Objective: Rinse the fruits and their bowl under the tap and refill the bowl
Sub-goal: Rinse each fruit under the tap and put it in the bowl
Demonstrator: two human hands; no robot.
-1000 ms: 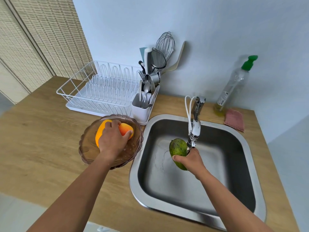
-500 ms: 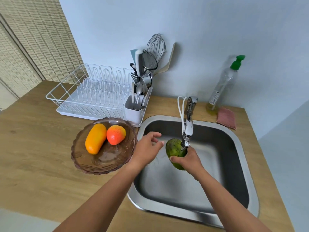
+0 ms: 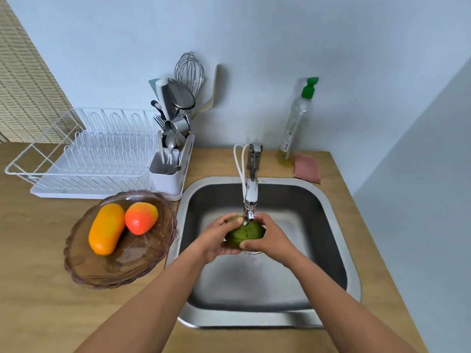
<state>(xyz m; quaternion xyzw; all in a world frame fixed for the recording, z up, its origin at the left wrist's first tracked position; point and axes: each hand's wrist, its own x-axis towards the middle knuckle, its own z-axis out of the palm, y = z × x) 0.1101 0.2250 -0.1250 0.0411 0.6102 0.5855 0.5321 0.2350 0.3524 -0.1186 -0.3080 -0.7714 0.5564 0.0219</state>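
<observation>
Both hands hold the green fruit (image 3: pixel 245 233) over the sink (image 3: pixel 331 210), directly under the spout of the tap (image 3: pixel 251 191). The left hand (image 3: pixel 215 239) grips the fruit from its left side, with the fingers curled over the top and the thumb below. The right hand (image 3: pixel 270 238) grips it from the right side in the same way, fingers bent around the skin. The spout end is just above the fruit, between the two hands, and almost touches it. Whether water runs is hard to tell; only a small white glint shows at the spout.

The bowl (image 3: pixel 142 267), brown and transparent, stands on the tabletop (image 3: pixel 38 289) just left of the sink, with its rim near the sink edge. In it lie an orange fruit (image 3: pixel 107 228) on the left and a red fruit (image 3: pixel 141 218) on the right, touching each other.

Behind the bowl, on the far left, stands a white dish rack (image 3: pixel 84 161), and a cutlery holder (image 3: pixel 167 175) is attached at its right end, with spoons, a fork and a whisk (image 3: pixel 190 70) standing in it. To the far right of the tap, against the wall, stands a clear bottle (image 3: pixel 295 123) with a green pump, and a pink cloth (image 3: pixel 307 168) lies just beside it. Nothing stands between the hands and the bowl.
</observation>
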